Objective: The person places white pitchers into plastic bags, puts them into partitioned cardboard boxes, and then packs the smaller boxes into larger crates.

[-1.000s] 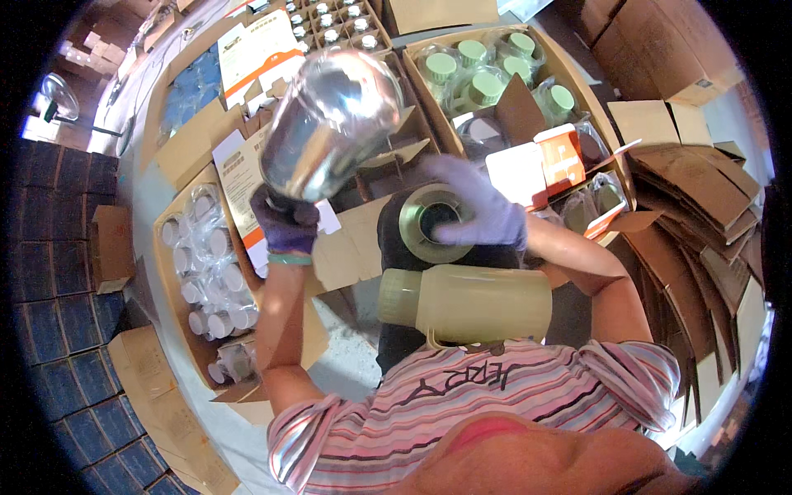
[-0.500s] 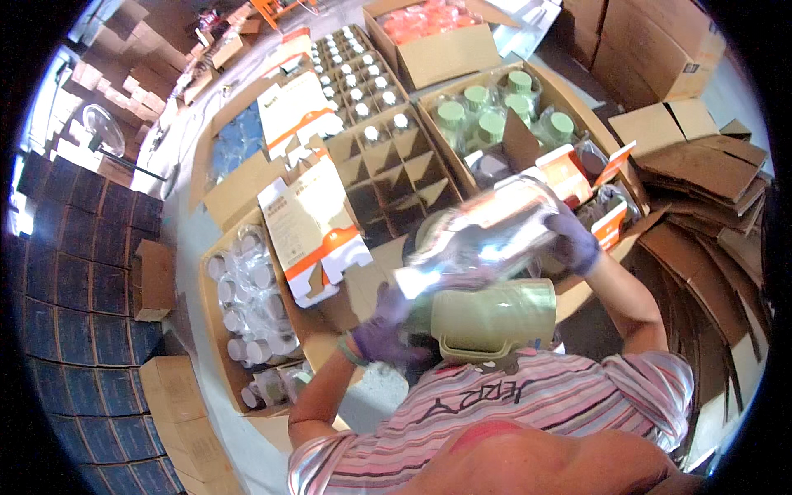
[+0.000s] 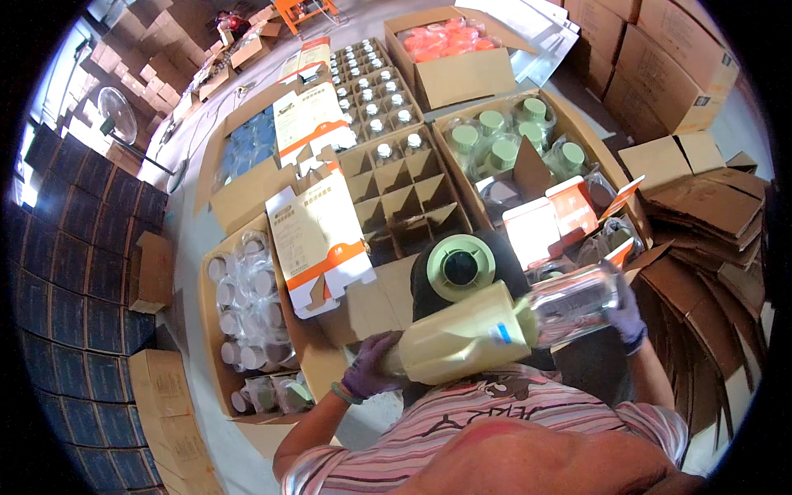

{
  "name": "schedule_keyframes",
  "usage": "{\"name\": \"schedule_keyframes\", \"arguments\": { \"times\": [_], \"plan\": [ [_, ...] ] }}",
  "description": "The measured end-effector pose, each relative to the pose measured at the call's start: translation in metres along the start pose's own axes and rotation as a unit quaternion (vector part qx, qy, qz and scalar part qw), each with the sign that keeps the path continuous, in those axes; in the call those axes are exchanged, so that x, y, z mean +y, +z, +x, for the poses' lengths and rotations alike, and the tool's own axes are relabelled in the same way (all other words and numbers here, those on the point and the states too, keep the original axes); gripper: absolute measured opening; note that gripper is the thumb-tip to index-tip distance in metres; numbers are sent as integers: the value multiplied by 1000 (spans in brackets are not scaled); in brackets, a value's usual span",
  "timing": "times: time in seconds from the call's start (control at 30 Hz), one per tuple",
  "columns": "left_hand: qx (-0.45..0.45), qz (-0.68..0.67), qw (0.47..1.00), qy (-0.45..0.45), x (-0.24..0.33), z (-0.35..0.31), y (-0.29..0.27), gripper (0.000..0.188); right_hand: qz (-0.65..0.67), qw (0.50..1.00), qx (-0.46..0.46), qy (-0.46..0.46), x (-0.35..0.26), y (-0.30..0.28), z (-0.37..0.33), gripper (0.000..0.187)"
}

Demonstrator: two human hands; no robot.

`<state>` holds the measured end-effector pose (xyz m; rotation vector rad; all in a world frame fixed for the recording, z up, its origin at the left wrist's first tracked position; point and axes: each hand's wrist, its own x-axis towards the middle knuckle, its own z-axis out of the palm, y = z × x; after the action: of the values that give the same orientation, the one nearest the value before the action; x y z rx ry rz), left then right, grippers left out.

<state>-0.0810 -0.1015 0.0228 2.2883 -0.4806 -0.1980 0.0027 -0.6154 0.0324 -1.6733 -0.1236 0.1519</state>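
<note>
While our left hand [image 3: 371, 365] is wrapped around the narrow left end of the pale green shell [image 3: 458, 334], we do best to grip firmly there and let the other side make the fine adjustments. Our right hand [image 3: 627, 322] has its fingers closed on the far right end of the shiny flask [image 3: 575, 305], though part of that grip is hidden. To handle the pair well, we should hold the flask in line with the shell, since both slope slightly upward to the right and any twist could knock the edges; light, even pressure seems wiser than force, as the flask looks smooth and likely slippery. Relative to our grips, the shell lies between the two hands, its wide end facing right, a blue sticker [image 3: 500, 333] near that end; the flask runs from there to our right palm. We cannot tell how deep the flask sits, or whether it only meets the rim. Just beyond the shell stands a green ring [image 3: 487, 266], so we should leave room above it; farther beyond the shell is the divided box [image 3: 386, 183], and to the shell's left are white-capped bottles [image 3: 256, 285].
</note>
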Motion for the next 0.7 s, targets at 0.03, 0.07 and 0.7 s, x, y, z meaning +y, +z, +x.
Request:
{"name": "schedule_keyframes", "arguments": {
  "times": [0.03, 0.07, 0.7],
  "plan": [
    [2, 2, 1000, 17, -3, 2, 3, 93, 24, 999, -21, 27, -11, 27, 3, 93],
    [4, -1, 1000, 14, -2, -2, 6, 94, 54, 996, -49, 54, -14, 48, 5, 93],
    [59, -522, 843, -120, -46, -16, 65, 98, -108, 940, -308, 102, 23, 96, 15, 64]
  ]
}}
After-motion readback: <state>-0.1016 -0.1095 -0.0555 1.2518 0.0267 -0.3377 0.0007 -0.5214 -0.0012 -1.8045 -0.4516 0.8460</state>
